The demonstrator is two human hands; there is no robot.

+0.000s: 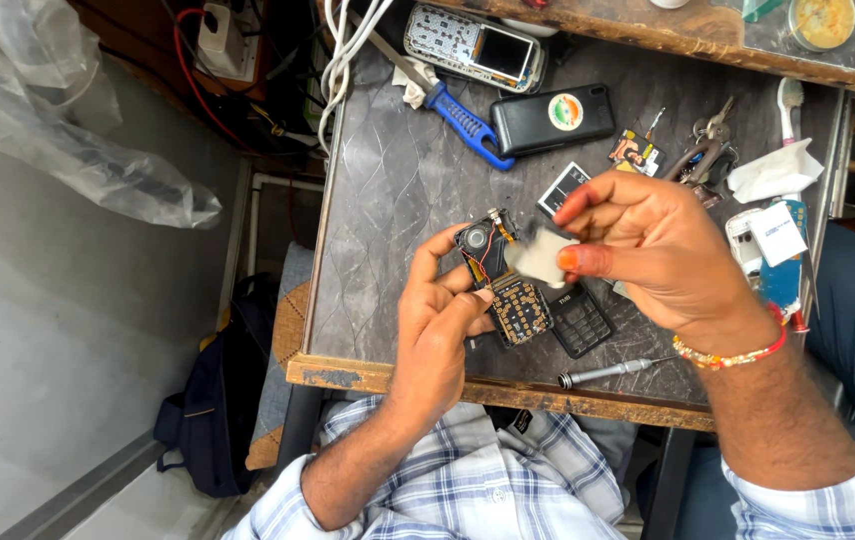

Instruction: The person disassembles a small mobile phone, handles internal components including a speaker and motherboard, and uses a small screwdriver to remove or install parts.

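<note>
Hands meet over the near half of a small grey table [388, 190], just inside its chipped wooden front edge. The left hand [443, 320] grips an opened phone board [504, 285] between thumb and fingers, holding it just above the tabletop. The board's long axis runs from upper left to lower right, its speaker end pointing away toward the clutter and its gold keypad contacts facing up. The right hand [653, 250] is closed narrowly, pinching a small white pad [540, 256] against the board's upper part. A black keypad cover [580, 320] lies flat just right of the board, and a slim metal screwdriver [608, 372] rests along the front edge nearby. Bare tabletop opens to the left of the hands, up to the table's left edge. The far side is crowded: a blue-handled screwdriver [466, 122], a black phone [552, 119] and a bunch of keys [713, 130].
</note>
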